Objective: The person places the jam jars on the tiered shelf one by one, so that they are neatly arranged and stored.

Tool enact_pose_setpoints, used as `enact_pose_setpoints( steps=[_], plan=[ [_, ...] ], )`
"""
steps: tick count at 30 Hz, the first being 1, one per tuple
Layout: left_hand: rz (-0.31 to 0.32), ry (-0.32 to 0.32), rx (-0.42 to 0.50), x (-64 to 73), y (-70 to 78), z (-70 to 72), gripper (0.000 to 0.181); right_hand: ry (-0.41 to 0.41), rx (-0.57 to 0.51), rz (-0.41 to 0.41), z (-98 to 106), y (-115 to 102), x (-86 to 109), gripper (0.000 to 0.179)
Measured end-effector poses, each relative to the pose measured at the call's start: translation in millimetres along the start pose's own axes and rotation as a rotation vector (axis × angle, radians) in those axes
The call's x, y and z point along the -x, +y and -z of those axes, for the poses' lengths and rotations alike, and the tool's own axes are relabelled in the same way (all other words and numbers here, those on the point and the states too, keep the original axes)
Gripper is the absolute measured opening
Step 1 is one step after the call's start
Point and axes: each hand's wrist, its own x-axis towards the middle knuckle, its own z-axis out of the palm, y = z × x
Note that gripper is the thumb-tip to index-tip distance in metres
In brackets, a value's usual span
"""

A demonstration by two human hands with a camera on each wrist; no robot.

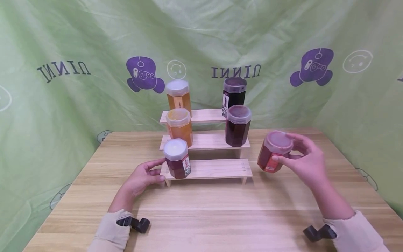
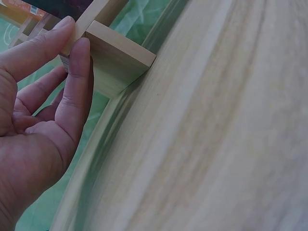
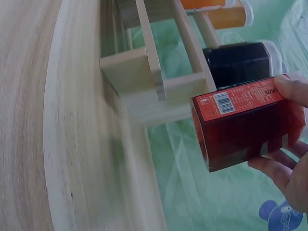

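Note:
My right hand (image 1: 310, 162) grips a dark red jar (image 1: 273, 154) with a translucent lid and red label. This jar is tilted, held in the air to the right of a three-step wooden shelf (image 1: 217, 168). In the right wrist view, its label with a barcode (image 3: 224, 102) faces up, the thumb near the lid end. My left hand (image 1: 141, 178) holds the left end of the lowest step, thumb at its front corner. In the left wrist view, the thumb and fingertips (image 2: 79, 53) meet the step's end. Beside them on this step stands a dark jar (image 1: 177, 162) with a white lid.
Two amber jars stand on the left, one on the middle step (image 1: 181, 131) and one on the top (image 1: 179, 99). To the right, a dark jar (image 1: 237, 131) stands on the middle step and a black one (image 1: 236, 94) above. Green cloth (image 1: 201, 42) hangs behind the wooden table (image 1: 204, 217).

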Motion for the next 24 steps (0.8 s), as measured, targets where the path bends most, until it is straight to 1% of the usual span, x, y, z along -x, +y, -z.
enact_pose_setpoints(
  steps=[2,7,16,24],
  plan=[
    [0.005,0.006,-0.003,-0.7,0.1,-0.4,0.078,-0.011,-0.006,0.002,-1.6,-2.3,1.3,0.075],
    [0.0,-0.003,0.004,-0.3,0.5,-0.4,0.079,-0.038,-0.013,0.008,-7.4,-6.2,4.2,0.075],
    [0.005,0.004,0.002,0.8,1.2,-0.8,0.077,-0.067,-0.072,0.067,-21.2,-8.7,7.5,0.074],
    [0.013,0.011,0.005,-0.2,1.1,-1.1,0.079,-0.1,-0.094,0.058,-33.1,-12.1,9.3,0.074]
  ],
)
